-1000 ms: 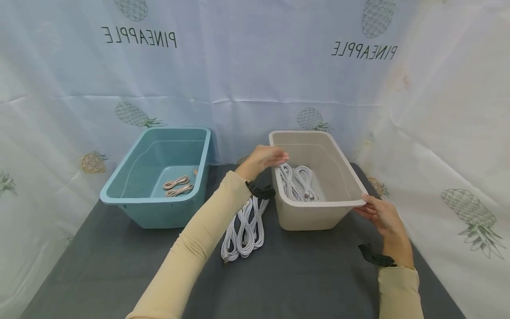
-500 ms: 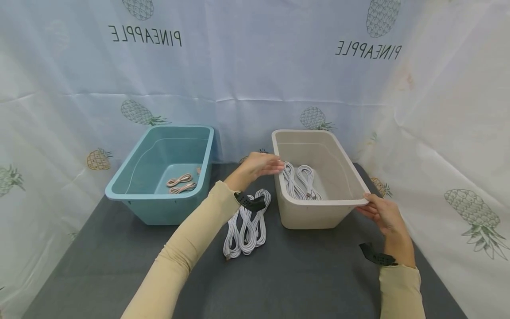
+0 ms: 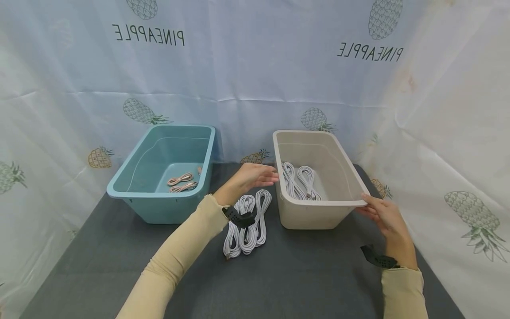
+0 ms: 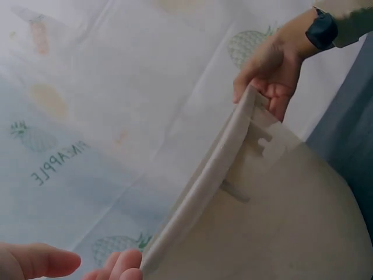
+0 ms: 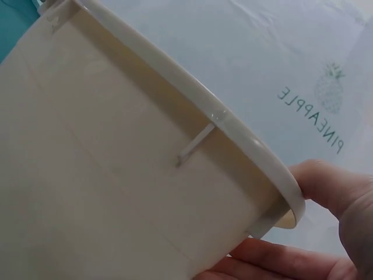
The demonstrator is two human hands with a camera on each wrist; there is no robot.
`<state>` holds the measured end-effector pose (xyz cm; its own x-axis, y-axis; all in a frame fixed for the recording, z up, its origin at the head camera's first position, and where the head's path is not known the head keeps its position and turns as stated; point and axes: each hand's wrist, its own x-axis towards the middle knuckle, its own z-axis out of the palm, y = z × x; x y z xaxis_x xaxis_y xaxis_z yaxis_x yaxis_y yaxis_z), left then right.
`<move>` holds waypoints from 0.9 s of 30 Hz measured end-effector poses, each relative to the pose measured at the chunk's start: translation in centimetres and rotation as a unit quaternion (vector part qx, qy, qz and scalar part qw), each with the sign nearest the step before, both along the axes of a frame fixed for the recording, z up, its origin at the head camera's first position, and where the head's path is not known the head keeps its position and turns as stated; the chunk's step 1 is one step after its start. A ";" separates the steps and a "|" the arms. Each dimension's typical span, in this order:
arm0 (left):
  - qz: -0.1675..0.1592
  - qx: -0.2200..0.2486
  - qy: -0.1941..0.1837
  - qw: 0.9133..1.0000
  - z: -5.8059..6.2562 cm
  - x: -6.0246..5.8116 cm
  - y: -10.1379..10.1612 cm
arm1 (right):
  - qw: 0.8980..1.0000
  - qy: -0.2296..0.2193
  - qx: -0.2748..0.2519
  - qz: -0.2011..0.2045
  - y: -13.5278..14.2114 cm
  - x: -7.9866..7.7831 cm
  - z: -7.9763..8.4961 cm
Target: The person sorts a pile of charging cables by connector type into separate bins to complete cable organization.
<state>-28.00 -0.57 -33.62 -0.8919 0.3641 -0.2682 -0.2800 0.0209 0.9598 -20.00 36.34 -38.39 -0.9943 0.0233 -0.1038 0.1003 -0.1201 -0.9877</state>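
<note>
A beige plastic bin [image 3: 318,215] stands at the right of the table, with coiled white cables [image 3: 292,182] along its inner left side. At its front right corner my right hand [image 3: 384,215] holds the rim, thumb over the lip and fingers below, as the right wrist view [image 5: 326,192] shows. My left hand [image 3: 253,175] is beside the bin's left rim, fingers fairly straight and holding nothing. Whether its fingertips touch the rim, I cannot tell. Below the left hand, several coiled white cables [image 3: 248,241] lie on the table, partly covered by the wrist strap.
A blue bin [image 3: 159,209] stands at the left and contains bundled pinkish cables [image 3: 180,179]. Dark cloth [image 3: 255,288] covers the table. A pineapple-print curtain [image 3: 255,66] hangs close behind both bins and along the sides.
My left hand has drawn back from over the beige bin's left rim, moving left and toward me. The right hand stays at the bin's corner. The head view has shifted slightly.
</note>
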 end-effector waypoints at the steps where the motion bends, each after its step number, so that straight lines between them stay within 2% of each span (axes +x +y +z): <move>1: -0.002 -0.003 0.001 1.000 -0.2 0.2 -0.2 | 1.000 0.004 0.004 -0.002 0.0 0.0 0.0; 7: -0.001 -0.023 0.009 1.000 -1.2 1.1 -1.3 | 1.000 0.021 -0.008 -0.014 -0.1 -0.2 0.1; 14: -0.004 -0.039 0.024 0.999 -3.1 2.4 -2.6 | 0.999 0.024 -0.015 -0.023 0.0 -0.3 -0.1; 23: 0.014 -0.051 0.014 0.998 -5.3 3.5 -4.0 | 0.998 0.034 -0.030 -0.037 0.0 -0.6 -0.5; 27: 0.017 -0.060 0.012 0.998 -5.8 3.9 -4.4 | 0.998 0.043 -0.019 -0.047 -0.1 -0.8 -0.7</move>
<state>-24.11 -5.02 -39.45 -0.9101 0.2997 -0.2860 -0.2588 0.1279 0.9574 -20.79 36.28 -39.11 -0.9933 0.1137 -0.0198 0.0010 -0.1626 -0.9867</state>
